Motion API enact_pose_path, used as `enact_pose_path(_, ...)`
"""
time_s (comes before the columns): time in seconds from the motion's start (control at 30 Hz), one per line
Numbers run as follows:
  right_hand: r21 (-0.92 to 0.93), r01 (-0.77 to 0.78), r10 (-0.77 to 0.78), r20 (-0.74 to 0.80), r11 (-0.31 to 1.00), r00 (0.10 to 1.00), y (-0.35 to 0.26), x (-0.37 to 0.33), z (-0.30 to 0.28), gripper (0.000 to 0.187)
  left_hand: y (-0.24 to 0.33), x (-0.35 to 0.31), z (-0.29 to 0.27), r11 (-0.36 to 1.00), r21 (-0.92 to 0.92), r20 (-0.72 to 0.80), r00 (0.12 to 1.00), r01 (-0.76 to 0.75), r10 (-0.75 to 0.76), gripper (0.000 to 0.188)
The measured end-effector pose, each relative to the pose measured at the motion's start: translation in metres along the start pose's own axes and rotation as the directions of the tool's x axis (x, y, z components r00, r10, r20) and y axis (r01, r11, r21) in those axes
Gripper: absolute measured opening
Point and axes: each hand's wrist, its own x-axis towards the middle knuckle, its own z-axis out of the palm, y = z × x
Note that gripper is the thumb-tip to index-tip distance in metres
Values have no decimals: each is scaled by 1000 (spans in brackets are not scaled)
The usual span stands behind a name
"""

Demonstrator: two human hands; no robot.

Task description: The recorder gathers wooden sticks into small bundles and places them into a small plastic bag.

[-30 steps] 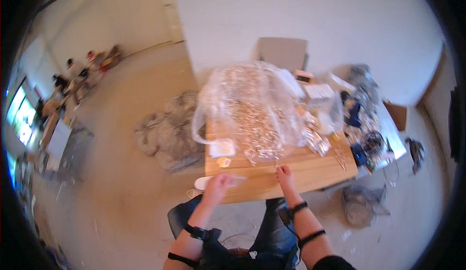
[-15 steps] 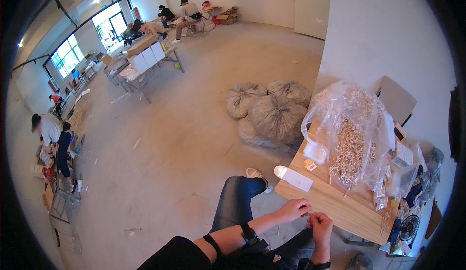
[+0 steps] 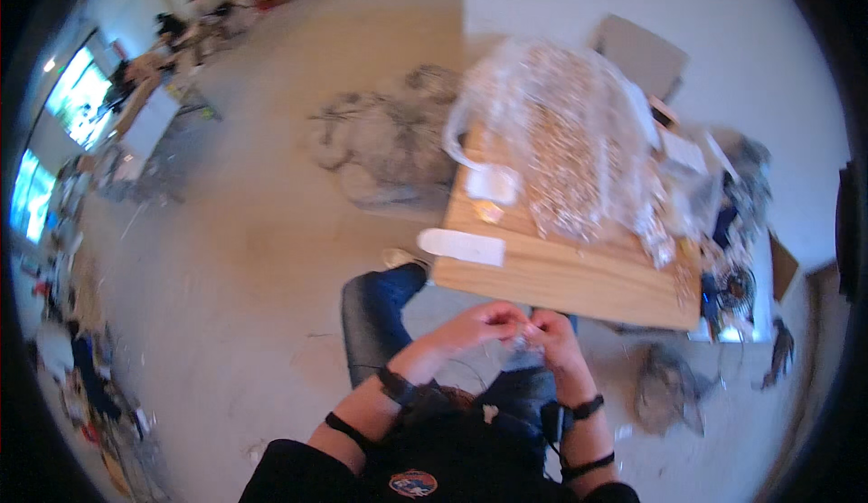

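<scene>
My left hand (image 3: 491, 323) and my right hand (image 3: 555, 336) meet above my lap, just off the near edge of a wooden table (image 3: 579, 284). Their fingers are pinched together around something small and pale (image 3: 522, 344), too blurred and covered to name. On the tabletop lies a white strip with a rounded end (image 3: 466, 246). Behind it are a small yellow-and-white packet (image 3: 488, 211) and a white pad (image 3: 494, 184). A large clear plastic bag (image 3: 506, 78) stands open there, heaped with many small tan pieces (image 3: 571, 155).
Several tied grey sacks (image 3: 389, 146) sit on the floor beyond the table. A small black fan (image 3: 737, 288) stands at its right, and a grey bag (image 3: 669, 393) lies on the floor nearby. People (image 3: 208, 10) sit at far-left benches.
The view has swung to the right, so the table and bag appear further left and more of my right arm shows. My hands stay together, fingers pinched.
</scene>
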Motion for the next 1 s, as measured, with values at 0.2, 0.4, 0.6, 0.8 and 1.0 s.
enact_pose_path(0.2,315,-187,135,178,930,975,7,-8,-4,28,-8,0,-5,959,-201,183,969,202,-166,14)
enact_pose_path(0.4,518,-273,131,294,810,947,-7,-14,-6,25,-11,-2,-13,931,-276,184,964,238,-192,23)
enact_pose_path(0.6,539,-25,-131,250,842,959,-16,-11,2,33,-20,1,-16,897,-392,238,965,203,-114,27)
enact_pose_path(0.8,396,-238,-20,548,887,836,-21,-11,-19,27,-26,2,-14,964,-155,165,968,216,-191,40)
enact_pose_path(1.0,-384,-39,236,480,922,845,-41,-5,0,41,-6,-6,-24,872,486,92,988,63,-122,59)
